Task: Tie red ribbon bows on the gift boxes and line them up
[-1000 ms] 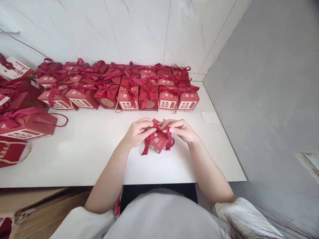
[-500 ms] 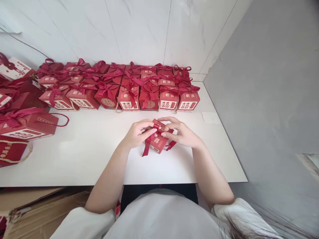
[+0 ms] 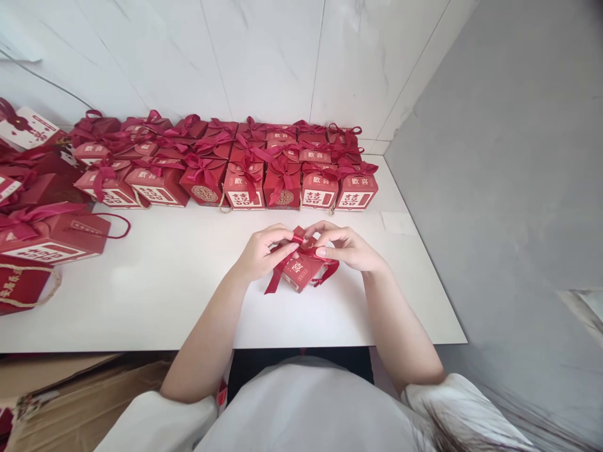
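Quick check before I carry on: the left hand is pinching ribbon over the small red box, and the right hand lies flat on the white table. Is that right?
Not quite: the head view shows the right hand raised at the ribbon over the small red box, not flat on the white table.

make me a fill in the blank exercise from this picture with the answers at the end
1. The left hand holds a strip of red ____ over the small box.
2. The right hand is at the small box too, above a ____ table.
3. Behind the rows of boxes rises a pale tiled ____.
4. The brown cardboard below the table's edge shows on the person's ____ side.

Missing words: ribbon; white; wall; left.
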{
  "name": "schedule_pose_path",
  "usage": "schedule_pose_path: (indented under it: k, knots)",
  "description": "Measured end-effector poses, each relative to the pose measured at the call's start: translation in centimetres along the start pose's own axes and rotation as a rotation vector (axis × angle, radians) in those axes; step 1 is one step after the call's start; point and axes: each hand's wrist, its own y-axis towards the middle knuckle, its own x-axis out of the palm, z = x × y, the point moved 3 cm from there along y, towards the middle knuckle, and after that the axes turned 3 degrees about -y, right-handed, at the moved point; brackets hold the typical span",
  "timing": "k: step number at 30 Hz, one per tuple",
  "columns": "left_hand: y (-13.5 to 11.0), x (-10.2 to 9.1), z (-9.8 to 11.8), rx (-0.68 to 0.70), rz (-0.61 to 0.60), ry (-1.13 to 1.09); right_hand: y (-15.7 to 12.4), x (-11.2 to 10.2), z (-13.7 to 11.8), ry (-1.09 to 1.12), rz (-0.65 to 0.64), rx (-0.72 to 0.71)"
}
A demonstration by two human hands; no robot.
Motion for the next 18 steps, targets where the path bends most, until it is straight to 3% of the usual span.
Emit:
schedule_pose_path:
  k: [9,18]
  knots:
    - [0.0,-0.5,0.3,-0.058,0.103,-0.043,0.6,1.0,0.7,0.149,0.063,-0.067]
    - [0.3,0.2,0.7,-0.049,0.042,0.018,0.9,1.1,1.4,0.167,0.317,0.017]
